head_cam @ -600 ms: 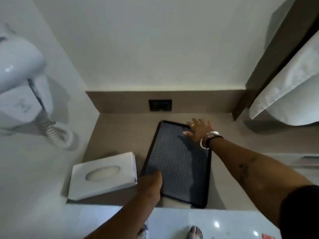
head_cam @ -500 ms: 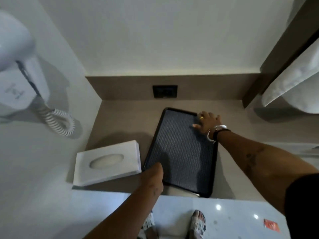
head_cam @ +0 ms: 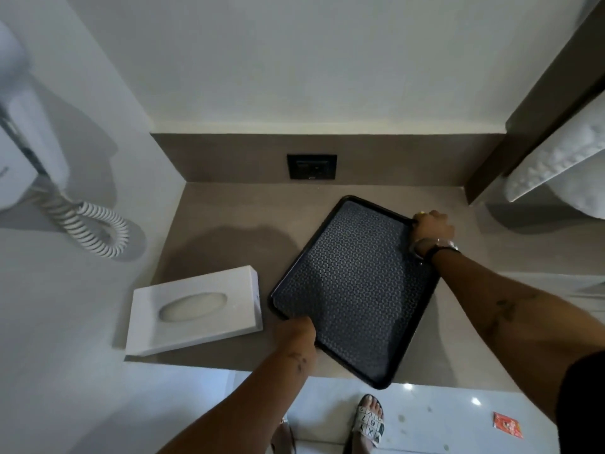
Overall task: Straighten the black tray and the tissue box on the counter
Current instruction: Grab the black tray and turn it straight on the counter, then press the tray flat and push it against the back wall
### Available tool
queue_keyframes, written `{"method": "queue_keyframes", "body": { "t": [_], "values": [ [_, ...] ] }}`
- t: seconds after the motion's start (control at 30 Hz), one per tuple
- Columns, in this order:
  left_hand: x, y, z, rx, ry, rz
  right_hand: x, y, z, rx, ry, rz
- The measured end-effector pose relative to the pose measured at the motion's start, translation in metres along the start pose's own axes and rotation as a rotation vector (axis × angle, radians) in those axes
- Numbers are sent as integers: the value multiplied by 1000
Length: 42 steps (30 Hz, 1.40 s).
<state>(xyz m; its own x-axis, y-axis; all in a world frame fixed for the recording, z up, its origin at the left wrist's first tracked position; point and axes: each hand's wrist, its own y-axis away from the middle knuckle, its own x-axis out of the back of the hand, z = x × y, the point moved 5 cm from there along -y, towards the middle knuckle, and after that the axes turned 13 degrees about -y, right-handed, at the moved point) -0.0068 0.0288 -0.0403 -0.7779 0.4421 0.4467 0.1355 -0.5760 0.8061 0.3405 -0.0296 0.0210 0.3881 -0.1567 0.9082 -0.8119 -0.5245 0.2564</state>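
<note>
Gripping the flat black patterned tray (head_cam: 355,290) at opposite corners, our left hand (head_cam: 296,330) and right hand (head_cam: 432,226) have it skewed on the grey-brown counter (head_cam: 229,221); the white rectangular tissue box (head_cam: 193,309) beside it sits crooked, untouched.

Black tray (head_cam: 355,290): plastic by the look, smooth glossy rim under the right hand (head_cam: 431,227), matt woven-pattern liner inward of both grips. Counter (head_cam: 222,244): matt grey-brown, stone-like. Tissue box (head_cam: 193,309), just left of the left hand (head_cam: 296,332): smooth white, faint sheen. Glossy speckled floor (head_cam: 435,417) below. Metal bangle (head_cam: 440,245) shining at the wrist.
</note>
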Motion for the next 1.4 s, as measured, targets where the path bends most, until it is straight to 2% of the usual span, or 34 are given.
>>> {"method": "queue_keyframes", "body": {
  "t": [0.13, 0.2, 0.23, 0.33, 0.57, 0.9, 1.03, 1.13, 1.27, 1.33, 1.4],
  "values": [
    [11, -17, 43, -143, -129, 43, 26, 32, 36, -160, -246, 97],
    [20, -17, 74, -289, -115, 14, 26, 55, 52, -257, -391, 138],
    [27, -22, 88, -368, -111, 50, 23, 67, 56, -301, -460, 152],
    [44, -31, 122, -525, -269, 107, 1, 95, 60, -361, -582, 189],
    [50, -55, 153, -636, -395, 67, -51, 116, 63, -404, -679, 220],
    [44, -68, 147, -619, -411, 51, -68, 120, 71, -424, -676, 251],
    [43, -54, 147, -657, -490, 80, -66, 121, 70, -383, -607, 263],
    [35, -28, 138, -774, -748, 286, -59, 132, 64, -347, -421, 332],
    [13, 4, 91, -1079, -845, 336, -59, 155, 32, -9, -237, 382],
    [1, 13, 61, -1227, -970, 335, -70, 169, 10, 152, -139, 310],
    [-8, 15, 37, -1298, -1070, 313, -89, 181, -8, 245, -96, 211]
  ]
}}
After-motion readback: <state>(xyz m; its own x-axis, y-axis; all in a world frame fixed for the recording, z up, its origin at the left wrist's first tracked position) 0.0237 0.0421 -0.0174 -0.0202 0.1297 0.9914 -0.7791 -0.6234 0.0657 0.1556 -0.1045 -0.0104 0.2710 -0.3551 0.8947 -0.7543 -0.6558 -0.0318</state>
